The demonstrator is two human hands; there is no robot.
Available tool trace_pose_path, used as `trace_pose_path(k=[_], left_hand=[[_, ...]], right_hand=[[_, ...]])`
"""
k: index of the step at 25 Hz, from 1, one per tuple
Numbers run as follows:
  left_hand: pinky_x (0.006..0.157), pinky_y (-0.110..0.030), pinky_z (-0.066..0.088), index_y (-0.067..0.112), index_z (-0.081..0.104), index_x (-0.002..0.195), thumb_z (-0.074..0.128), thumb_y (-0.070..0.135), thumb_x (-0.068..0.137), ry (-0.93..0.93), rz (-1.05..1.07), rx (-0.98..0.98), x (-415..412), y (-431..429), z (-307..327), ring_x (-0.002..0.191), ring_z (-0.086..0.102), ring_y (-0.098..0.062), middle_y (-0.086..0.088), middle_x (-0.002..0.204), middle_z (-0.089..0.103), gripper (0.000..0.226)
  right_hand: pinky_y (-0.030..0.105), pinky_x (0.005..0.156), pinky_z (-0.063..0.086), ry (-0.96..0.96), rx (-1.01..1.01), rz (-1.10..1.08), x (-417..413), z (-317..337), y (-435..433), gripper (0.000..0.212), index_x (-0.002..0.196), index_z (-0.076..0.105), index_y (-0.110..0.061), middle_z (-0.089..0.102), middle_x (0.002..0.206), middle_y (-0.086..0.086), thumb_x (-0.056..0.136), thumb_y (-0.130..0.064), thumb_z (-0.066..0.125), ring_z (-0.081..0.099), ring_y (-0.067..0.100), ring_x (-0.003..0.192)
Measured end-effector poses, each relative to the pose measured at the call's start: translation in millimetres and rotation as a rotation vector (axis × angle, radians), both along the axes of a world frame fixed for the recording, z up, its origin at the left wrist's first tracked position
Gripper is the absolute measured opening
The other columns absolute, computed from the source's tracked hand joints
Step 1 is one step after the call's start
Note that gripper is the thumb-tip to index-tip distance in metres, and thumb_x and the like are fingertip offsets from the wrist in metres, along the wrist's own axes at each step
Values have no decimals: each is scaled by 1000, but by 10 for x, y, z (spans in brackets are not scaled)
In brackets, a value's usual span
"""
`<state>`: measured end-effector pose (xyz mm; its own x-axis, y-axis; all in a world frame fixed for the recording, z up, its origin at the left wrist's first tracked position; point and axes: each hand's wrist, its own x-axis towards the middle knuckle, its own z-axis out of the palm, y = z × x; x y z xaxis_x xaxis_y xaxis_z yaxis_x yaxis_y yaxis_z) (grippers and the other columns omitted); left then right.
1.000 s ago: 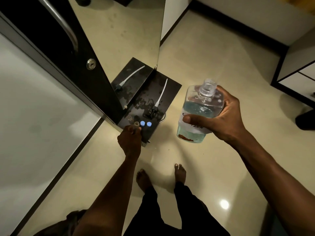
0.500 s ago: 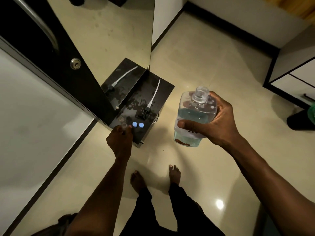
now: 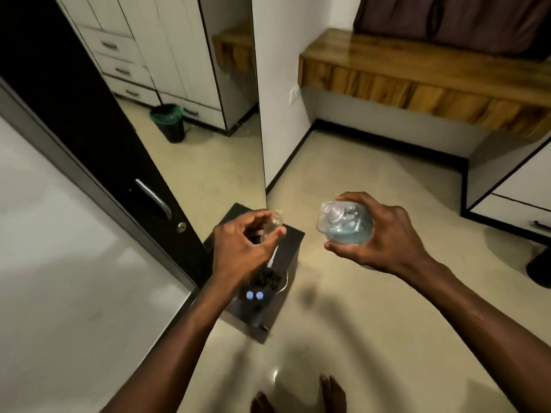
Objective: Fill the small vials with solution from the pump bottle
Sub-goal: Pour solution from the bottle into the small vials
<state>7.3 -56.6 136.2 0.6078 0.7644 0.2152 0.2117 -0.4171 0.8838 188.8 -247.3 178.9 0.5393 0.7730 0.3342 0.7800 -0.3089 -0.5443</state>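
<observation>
My left hand holds a small clear uncapped vial between thumb and fingers, raised above the black stool. My right hand grips the clear bottle of pale blue solution, its open neck tipped toward me and to the left, a short gap from the vial. The pump head with its white tube lies on the stool, partly hidden by my left hand. Two vials with blue caps stand near the stool's front edge.
A mirror and a black door stand left of the stool. A wooden ledge runs along the far wall, a white drawer unit sits at the right, and a dark bin at the right edge. My bare feet are on the glossy floor.
My left hand lifted a clear vial off the stool to chest height. The right hand tipped the bottle's mouth toward it. My head tilted up, showing more of the room.
</observation>
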Motion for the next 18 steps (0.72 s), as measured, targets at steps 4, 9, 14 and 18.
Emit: trace_pose_path(k=[4,9,14,18], left_hand=[[77,-27,64,29,80,113,90,37,77,-126,-68,97,165,-245,757,81,75,1,18,96,79,38],[69,-20,62,25,80,113,91,39,75,-204,-82,182,237,-410,1135,79,75,1,17,98,79,42],[74,-21,62,22,81,112,93,34,74,-239,-68,176,227,-446,1163,80,75,1,14,96,79,41],[76,-20,62,18,81,112,93,32,75,-268,-68,161,225,-452,1125,81,75,0,10,97,80,42]], right_hand=[[37,72,58,-300,-30,-3,188,562,-83,78,131,57,-34,76,101,0,61,-56,86,71,29,80],[41,72,59,-515,-67,-10,208,1053,-104,79,136,53,-31,77,105,4,67,-56,82,72,30,85],[44,72,60,-624,-87,-7,164,1271,-143,82,138,55,-22,76,107,13,68,-48,88,72,38,83],[46,69,59,-678,-148,0,177,1305,-119,79,139,51,-26,75,106,13,70,-47,84,71,39,85]])
